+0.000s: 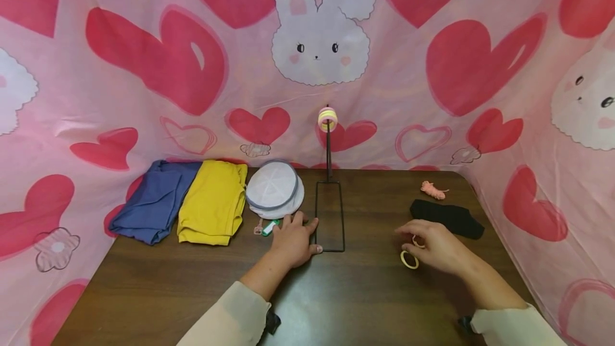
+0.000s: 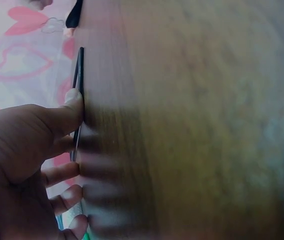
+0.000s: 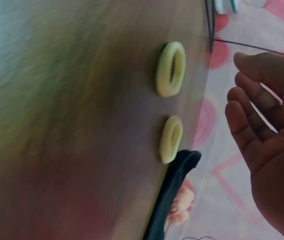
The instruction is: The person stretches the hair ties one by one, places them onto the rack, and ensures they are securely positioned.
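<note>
A black wire stand rises at mid-table, with pink and yellow rings on its upper arm. My left hand rests beside its rectangular base, thumb and fingers touching the wire, fingers spread. In the left wrist view the thumb lies against the black bar. My right hand hovers over two pale yellow rings and holds nothing. The right wrist view shows one yellow ring and a second yellow ring lying on the table, apart from the fingers. In the head view that hand partly covers the second ring.
Folded blue cloth, folded yellow cloth and a white round mesh item lie left. Near them are a green-and-white piece and a small pink piece. Black cloth and a pink yarn bundle lie right.
</note>
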Action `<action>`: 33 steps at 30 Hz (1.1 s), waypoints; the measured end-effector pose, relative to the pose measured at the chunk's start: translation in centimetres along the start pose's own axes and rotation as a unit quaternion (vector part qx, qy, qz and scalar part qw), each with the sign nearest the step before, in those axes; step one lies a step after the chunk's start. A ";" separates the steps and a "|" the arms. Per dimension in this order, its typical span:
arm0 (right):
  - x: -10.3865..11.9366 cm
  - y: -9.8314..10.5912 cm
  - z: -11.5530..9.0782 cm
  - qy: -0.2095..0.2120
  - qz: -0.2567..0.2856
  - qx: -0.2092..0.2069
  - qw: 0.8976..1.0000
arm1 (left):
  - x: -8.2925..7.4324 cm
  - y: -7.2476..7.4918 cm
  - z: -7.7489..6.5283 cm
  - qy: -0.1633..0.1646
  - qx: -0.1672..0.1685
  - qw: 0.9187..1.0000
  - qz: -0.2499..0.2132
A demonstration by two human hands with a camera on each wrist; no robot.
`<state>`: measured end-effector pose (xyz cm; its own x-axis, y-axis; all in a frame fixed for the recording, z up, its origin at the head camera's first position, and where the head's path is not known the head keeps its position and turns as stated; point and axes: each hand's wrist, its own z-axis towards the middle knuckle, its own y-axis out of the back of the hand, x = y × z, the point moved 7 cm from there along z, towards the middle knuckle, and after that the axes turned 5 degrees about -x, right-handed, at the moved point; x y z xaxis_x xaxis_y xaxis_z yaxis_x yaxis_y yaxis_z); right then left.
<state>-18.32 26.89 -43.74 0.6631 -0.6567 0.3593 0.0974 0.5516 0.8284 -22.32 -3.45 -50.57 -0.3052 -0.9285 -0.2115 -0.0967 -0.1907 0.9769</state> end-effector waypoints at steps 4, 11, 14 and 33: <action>-0.5 -0.5 -0.9 -0.010 0.007 0.026 1.000 | -0.1 0.1 -0.1 0.000 0.002 1.000 -0.003; -1.2 -1.4 -2.0 -0.027 0.010 0.107 0.994 | -0.1 0.1 0.0 0.004 0.005 1.000 0.000; -1.5 -1.7 -2.2 -0.038 0.000 0.133 0.990 | -0.1 0.1 -0.1 0.004 0.007 1.000 0.001; -1.0 -2.4 -1.8 -0.002 -0.014 0.142 0.990 | -0.1 0.0 0.0 0.004 0.003 1.000 0.007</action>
<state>-17.87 27.20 -46.87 0.6598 -0.6719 0.3366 -0.0972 0.3678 0.9248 -22.30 -3.39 -50.52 -0.2999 -0.9333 -0.1974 -0.0975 -0.1759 0.9796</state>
